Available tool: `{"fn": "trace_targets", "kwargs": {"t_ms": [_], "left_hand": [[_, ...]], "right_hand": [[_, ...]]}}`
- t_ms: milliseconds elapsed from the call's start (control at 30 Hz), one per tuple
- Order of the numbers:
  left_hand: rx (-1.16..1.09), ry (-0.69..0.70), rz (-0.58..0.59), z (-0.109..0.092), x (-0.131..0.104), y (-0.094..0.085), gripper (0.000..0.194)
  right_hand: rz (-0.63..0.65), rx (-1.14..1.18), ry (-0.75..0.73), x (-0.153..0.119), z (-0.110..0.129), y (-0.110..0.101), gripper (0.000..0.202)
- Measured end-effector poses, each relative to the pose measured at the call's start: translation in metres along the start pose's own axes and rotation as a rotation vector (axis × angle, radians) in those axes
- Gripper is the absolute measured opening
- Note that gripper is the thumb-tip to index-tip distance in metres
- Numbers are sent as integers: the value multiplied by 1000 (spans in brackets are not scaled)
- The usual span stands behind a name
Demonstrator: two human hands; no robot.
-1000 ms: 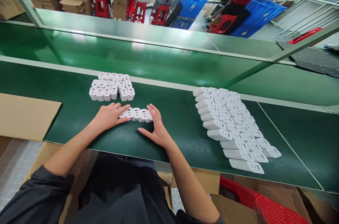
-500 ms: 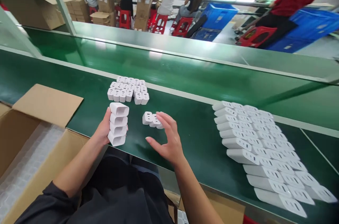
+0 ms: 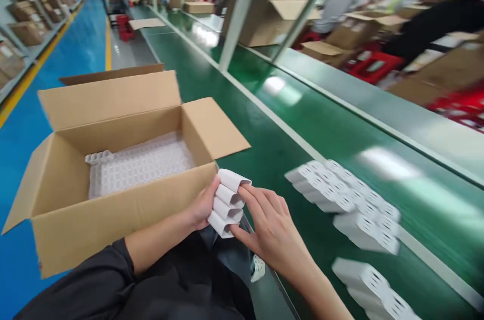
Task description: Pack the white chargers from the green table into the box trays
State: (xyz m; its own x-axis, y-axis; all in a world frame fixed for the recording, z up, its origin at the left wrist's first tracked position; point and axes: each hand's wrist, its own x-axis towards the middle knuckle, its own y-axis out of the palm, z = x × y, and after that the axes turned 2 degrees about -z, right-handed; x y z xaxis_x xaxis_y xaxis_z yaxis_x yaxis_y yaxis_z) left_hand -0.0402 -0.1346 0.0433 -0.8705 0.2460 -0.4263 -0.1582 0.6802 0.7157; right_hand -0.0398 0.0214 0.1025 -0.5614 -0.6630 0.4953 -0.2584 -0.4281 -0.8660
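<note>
A stack of several hollow white charger housings [image 3: 228, 199] is held between both hands, open ends facing right. My left hand [image 3: 204, 204] grips the stack from the left side. My right hand [image 3: 269, 219] has its fingers on the open-end side, with fingertips at the top housing and the thumb near the bottom one. More white charger housings [image 3: 351, 199] stand in grouped rows on the green table [image 3: 272, 158], slotted ends showing. Another short row of housings [image 3: 372, 284] lies nearer to me.
An open cardboard box [image 3: 124, 214] stands at left, holding a clear tray [image 3: 151, 164] with a short row of white housings [image 3: 99, 157] at its far left. One box flap [image 3: 217, 126] lies over the table. A metal post [image 3: 240, 17] rises behind. Co-workers and red stools are beyond.
My view has swung left towards the cardboard box. The stack in my left hand has come along, and my right hand has left the small row on the table and closed onto the stack.
</note>
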Motion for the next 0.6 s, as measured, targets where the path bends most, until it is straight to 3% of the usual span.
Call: {"fn": "trace_targets", "kwargs": {"t_ms": [100, 167, 200, 233, 300, 367, 400, 500, 600], "left_hand": [[318, 308, -31, -46, -33, -45, 75], [636, 604, -168, -88, -71, -92, 67], [851, 724, -324, -109, -94, -120, 60], [1067, 838, -583, -129, -119, -150, 53], [1434, 916, -1209, -160, -168, -210, 51], [1624, 732, -1664, -176, -206, -262, 60], [1652, 574, -1768, -180, -218, -282, 62], [1650, 131, -1731, -180, -229, -313, 63], [1692, 36, -1709, -176, -221, -316, 61]], "right_hand": [[32, 120, -164, 51, 0, 22, 61], [51, 199, -252, 90, -4, 44, 61], [66, 232, -290, 111, -7, 58, 61], [90, 258, -325, 133, -9, 75, 61], [163, 281, -401, 177, -9, 114, 61], [282, 276, -498, 217, 3, 159, 61], [356, 274, -556, 235, 14, 182, 61], [587, 269, -748, 275, 66, 253, 65], [683, 216, -968, 300, 130, 318, 71]]}}
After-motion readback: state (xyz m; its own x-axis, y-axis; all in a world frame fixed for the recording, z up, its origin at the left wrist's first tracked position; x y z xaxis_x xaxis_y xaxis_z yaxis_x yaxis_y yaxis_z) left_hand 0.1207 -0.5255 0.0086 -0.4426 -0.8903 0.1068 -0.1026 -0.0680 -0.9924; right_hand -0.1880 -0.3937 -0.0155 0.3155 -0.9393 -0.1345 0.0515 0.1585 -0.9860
